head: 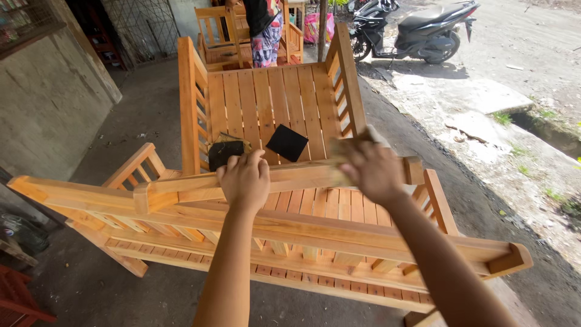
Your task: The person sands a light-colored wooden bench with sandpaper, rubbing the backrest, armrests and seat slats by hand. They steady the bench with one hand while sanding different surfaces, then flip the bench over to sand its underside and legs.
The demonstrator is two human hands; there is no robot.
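Note:
My left hand [244,180] rests closed on the top rail [296,175] of a light wooden slatted bench [284,230] lying on its side. A little to the right on the same rail, my right hand [370,168] presses a tan, blurred sheet of sandpaper [344,149] onto the wood. Two dark square sheets lie on the slats of a second bench [272,103] just beyond: one [287,142] between my hands, and one [225,151] partly hidden behind my left hand.
More wooden chairs [221,36] stand further back, with a person [261,30] in patterned shorts among them. A black scooter [417,30] is parked at the upper right on the concrete. A grey wall [42,109] runs along the left.

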